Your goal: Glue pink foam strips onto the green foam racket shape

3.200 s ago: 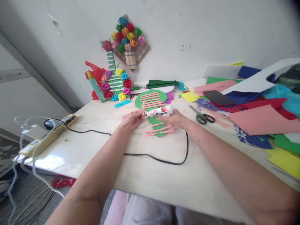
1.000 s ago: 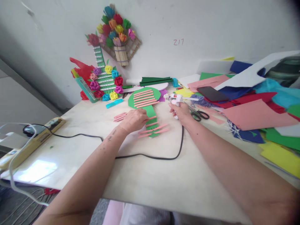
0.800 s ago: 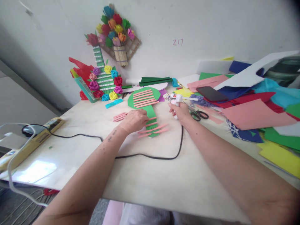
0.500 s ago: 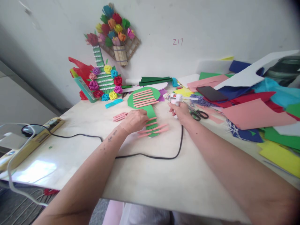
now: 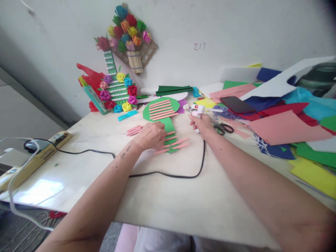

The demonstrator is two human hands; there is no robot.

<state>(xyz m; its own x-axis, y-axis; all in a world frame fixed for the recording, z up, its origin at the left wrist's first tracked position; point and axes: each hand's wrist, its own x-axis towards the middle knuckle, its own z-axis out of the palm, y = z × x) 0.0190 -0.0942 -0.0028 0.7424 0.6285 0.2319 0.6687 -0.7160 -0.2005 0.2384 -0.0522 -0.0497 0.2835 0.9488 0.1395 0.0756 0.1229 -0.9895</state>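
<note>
A green guitar-shaped paper cutout (image 5: 168, 125) lies on the table, with several pink rolled paper sticks (image 5: 160, 109) laid crosswise over its wide body. My left hand (image 5: 153, 135) is closed over the narrow neck, its fingertips on a pink paper stick (image 5: 171, 133); part of that stick is hidden by the fingers. Nearer to me, more pink sticks (image 5: 181, 142) cross the neck's lower end. To the right, my right hand (image 5: 203, 125) grips a white hot glue gun (image 5: 195, 109), its nozzle pointing left. A small bundle of pink sticks (image 5: 134, 130) rests left of my left hand.
Scissors (image 5: 223, 128), a phone (image 5: 237, 105) and heaped coloured paper (image 5: 286, 127) fill the right side. A black cord (image 5: 168, 175) runs across the table to a power strip (image 5: 39, 157) at left. A flower-decorated paper guitar (image 5: 115, 87) leans against the wall beside a glue bottle (image 5: 97, 99).
Hardly anything differs. My left hand has shifted very slightly over the neck, still at the pink stick, and my right hand keeps the glue gun in nearly the same place.
</note>
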